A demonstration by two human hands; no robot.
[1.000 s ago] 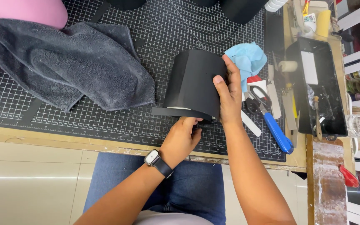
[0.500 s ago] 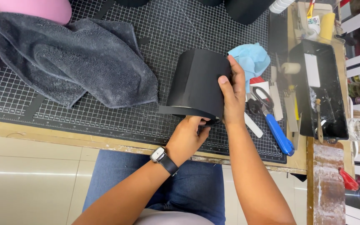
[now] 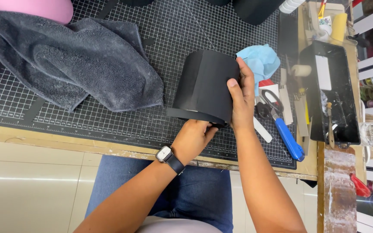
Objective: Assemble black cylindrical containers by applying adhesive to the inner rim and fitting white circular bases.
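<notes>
While clamped at three o'clock by the right hand (image 3: 240,101), the curved black card cylinder (image 3: 203,86) was pinched at its six o'clock edge by the left hand (image 3: 193,139), so steadied.

Just my two bare arms, a watch and jeans

Both forearms have no sleeves on them, no gloves or rings that I can see on my left hand (image 3: 194,139) or right hand (image 3: 241,101). On my left wrist there's a watch (image 3: 165,153) with a square pale face, silver case and a dark strap. Lower down I've got blue jeans (image 3: 195,194) on, plus a bit of light grey shirt (image 3: 178,225) at the bottom edge.
</notes>
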